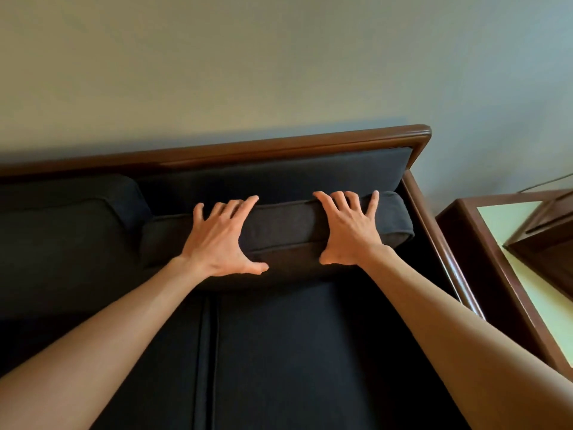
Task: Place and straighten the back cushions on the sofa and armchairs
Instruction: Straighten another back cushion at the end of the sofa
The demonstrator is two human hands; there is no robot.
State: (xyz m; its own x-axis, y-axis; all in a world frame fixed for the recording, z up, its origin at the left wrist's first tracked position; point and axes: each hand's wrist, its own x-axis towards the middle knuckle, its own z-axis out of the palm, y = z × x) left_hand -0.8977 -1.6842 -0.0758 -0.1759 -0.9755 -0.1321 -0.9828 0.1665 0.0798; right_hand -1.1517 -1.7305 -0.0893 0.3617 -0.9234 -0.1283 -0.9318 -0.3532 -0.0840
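Observation:
A dark back cushion [288, 228] stands on the right seat of a dark sofa with a brown wooden frame [279, 144], leaning toward the padded backrest [279, 175]. My left hand [220, 240] clasps the cushion's top edge left of its middle, fingers spread over the top and thumb on the front face. My right hand [348, 231] grips the same edge further right in the same way. A second back cushion [68, 218] sits against the backrest on the left.
Dark seat cushions [294, 352] lie below my arms, with a seam between them. A brown wooden armrest [434, 243] runs down the sofa's right side. Beyond it stands a wooden side table [496, 274] with a pale top. A plain wall rises behind.

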